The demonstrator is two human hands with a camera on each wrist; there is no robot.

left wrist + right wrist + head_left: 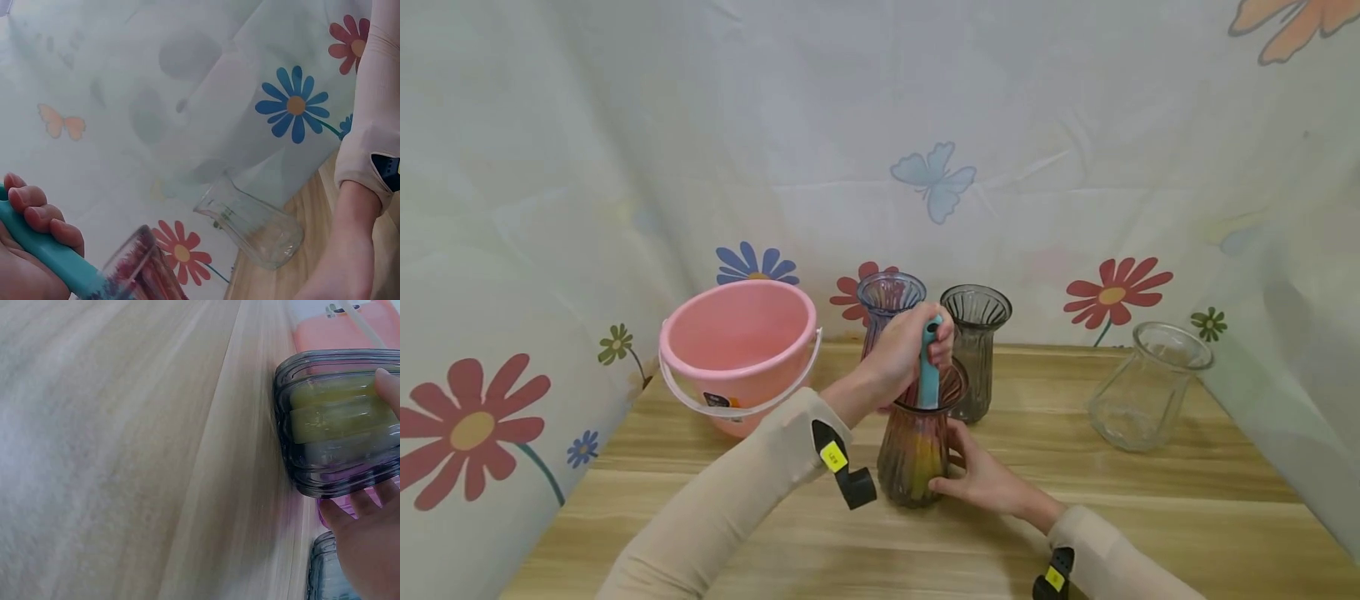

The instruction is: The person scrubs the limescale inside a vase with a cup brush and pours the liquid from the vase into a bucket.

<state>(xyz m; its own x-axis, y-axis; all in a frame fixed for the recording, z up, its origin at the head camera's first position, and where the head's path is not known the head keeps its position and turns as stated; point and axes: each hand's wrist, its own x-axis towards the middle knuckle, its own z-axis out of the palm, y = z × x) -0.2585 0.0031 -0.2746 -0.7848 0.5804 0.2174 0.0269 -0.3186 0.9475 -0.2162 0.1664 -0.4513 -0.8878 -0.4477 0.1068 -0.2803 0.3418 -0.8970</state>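
Note:
My left hand (898, 354) grips the teal handle (929, 375) of a bottle brush that stands down inside a ribbed, brownish-tinted glass vase (891, 462). Bristles show near the vase's mouth in the left wrist view, where the fingers (44, 215) wrap the handle. Through the glass, a yellow part (337, 412) fills the lower inside. Low on the vase, my right hand (992, 482) holds it, thumb in front and other fingers round the far side. The vase stands upright on the wooden table (880, 558).
A pink bucket (737, 383) with a white handle stands at the left. Behind the held vase are a bluish-purple vase (880, 300) and a grey vase (977, 358). A clear glass vase (1138, 408) stands farther right. Flower-printed cloth (1037, 167) surrounds the table.

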